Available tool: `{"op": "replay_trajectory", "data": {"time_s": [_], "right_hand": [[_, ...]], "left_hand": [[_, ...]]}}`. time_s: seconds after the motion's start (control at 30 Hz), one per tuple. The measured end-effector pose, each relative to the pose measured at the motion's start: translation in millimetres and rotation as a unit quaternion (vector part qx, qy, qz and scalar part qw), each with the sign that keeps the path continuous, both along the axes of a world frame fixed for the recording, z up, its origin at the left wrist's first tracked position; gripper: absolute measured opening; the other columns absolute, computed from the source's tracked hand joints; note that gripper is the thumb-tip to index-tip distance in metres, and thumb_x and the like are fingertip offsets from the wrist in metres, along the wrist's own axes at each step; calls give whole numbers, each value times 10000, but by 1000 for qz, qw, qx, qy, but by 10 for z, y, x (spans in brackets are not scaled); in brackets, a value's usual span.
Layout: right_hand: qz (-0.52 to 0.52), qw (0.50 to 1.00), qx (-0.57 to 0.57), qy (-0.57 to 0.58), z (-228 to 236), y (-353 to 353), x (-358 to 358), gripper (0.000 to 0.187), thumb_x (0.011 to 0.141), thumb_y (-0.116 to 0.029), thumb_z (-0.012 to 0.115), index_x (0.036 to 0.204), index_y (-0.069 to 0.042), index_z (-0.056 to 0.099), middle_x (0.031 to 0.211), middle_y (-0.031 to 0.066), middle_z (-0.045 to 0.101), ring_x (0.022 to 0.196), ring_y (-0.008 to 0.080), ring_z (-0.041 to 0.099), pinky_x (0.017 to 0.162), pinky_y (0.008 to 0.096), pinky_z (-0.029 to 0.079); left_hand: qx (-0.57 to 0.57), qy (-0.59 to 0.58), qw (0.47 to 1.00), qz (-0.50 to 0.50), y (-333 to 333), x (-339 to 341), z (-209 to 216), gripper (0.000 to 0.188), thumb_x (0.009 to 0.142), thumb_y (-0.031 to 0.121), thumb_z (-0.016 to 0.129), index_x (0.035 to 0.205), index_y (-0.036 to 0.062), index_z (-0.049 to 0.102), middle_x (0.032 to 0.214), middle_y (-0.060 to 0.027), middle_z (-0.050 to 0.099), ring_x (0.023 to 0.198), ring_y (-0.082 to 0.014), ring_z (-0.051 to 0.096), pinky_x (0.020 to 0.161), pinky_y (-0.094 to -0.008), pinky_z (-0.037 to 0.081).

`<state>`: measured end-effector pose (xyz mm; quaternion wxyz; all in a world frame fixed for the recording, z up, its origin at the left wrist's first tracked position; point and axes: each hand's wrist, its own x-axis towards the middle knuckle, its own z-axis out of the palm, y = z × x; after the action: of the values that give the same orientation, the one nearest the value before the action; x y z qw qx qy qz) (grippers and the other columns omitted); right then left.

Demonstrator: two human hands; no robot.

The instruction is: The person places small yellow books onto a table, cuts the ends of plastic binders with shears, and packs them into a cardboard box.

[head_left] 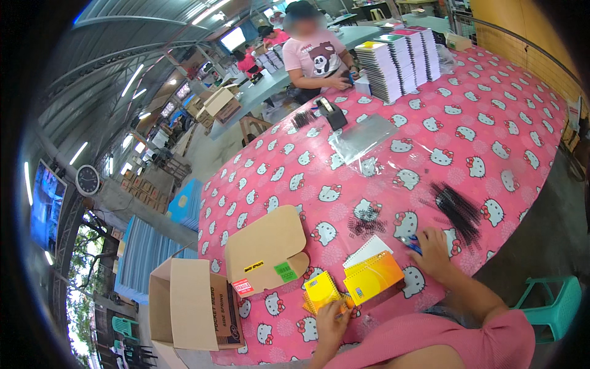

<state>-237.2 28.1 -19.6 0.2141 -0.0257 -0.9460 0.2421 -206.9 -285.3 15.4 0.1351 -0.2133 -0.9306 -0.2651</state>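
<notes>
My left hand [332, 321] is closed with its fingertips on the lower edge of a small yellow spiral notebook [321, 291] at the table's near edge. Orange notebooks peek out beneath it. Just to the right lies a stack of yellow-orange notebooks [375, 280], with white pages [367, 251] showing behind the covers. My right hand [432, 253] is closed around a small blue-handled tool [410, 243], perhaps pliers; the fingers partly hide it. Loose black binding coils [367, 222] lie beyond the notebooks, and a thicker bundle of black coils [456, 212] rests beyond my right hand.
A flat cardboard piece [267, 249] and an open carton [195, 304] are on the left. Clear plastic sheet [365, 138] and a black tape dispenser [332, 114] lie farther off. A co-worker [319, 58] stands across the table near tall notebook stacks [399, 64]. A green stool [547, 301] is at right.
</notes>
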Motion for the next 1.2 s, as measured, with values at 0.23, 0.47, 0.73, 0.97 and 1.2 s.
{"op": "replay_trajectory", "data": {"time_s": [0.23, 0.47, 0.73, 0.97, 1.2], "right_hand": [[18, 997, -73, 5, -80, -90, -69, 450, 698, -249, 711, 989, 40, 524, 1002, 194, 507, 971, 350, 473, 839, 449, 375], [119, 924, -293, -217, 29, -459, -210, 308, 738, -160, 694, 890, 50, 529, 836, 128, 549, 742, 196, 550, 667, 333, 440], [79, 934, -321, -137, -205, -415, -268, 255, 712, 13, 643, 924, 33, 502, 836, 95, 570, 806, 187, 581, 727, 295, 465], [229, 843, -479, -84, 64, -696, -109, 311, 668, 125, 541, 918, -24, 432, 917, 80, 483, 850, 189, 505, 807, 307, 439], [267, 832, -485, -40, 9, -774, -116, 374, 643, 128, 434, 982, -30, 444, 914, 73, 456, 925, 175, 481, 856, 306, 414]], "left_hand": [[258, -189, 948, 8, 90, -762, -15, 281, 871, 103, 520, 1140, 45, 576, 873, -143, 645, 733, -190, 627, 681, -290, 490], [87, -240, 967, -20, 750, -1822, -242, 706, 808, 232, 605, 1397, 142, 226, 936, -227, 615, 807, -377, 606, 733, -426, 486], [251, -223, 942, 3, 508, -1191, -348, 722, 842, 286, 622, 1404, 76, 221, 1190, -218, 514, 1057, -285, 533, 854, -399, 445], [265, -62, 962, 39, 711, -370, -205, 530, 851, 145, 586, 1332, 94, 370, 1325, -233, 321, 1247, -377, 305, 1037, -429, 277], [62, 66, 989, 119, 868, -331, 134, 375, 837, 256, 612, 1204, 207, 551, 1358, -237, 262, 1267, -407, 283, 1011, -610, 157]]}}
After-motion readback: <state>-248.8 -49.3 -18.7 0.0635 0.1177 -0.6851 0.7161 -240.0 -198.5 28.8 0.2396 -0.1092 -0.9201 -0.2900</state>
